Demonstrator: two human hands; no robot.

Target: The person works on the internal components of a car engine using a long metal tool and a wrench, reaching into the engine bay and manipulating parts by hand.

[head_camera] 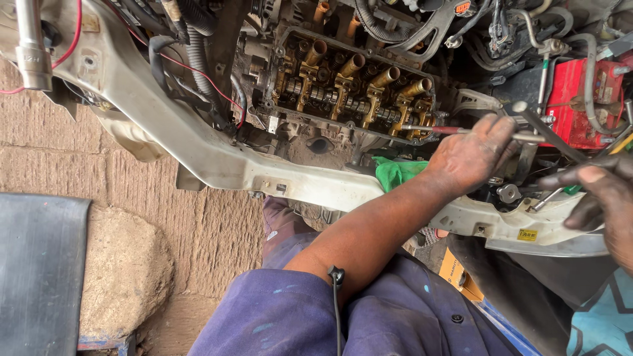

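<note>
At the right end of the exposed cylinder head (pixel 343 99), the screwdriver (pixel 428 129), gripped by the closed left hand (pixel 471 155), should be held steady against the rocker arms (pixel 422 109).

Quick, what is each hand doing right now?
Right hand: closed on a slim tool over the engine.
Left hand: not in view.

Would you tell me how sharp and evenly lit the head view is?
Head view: even daylight, no hard shadows; the engine is sharp; the socket at top left gleams; the hand holding a tool is slightly soft; frame tilted.
</note>
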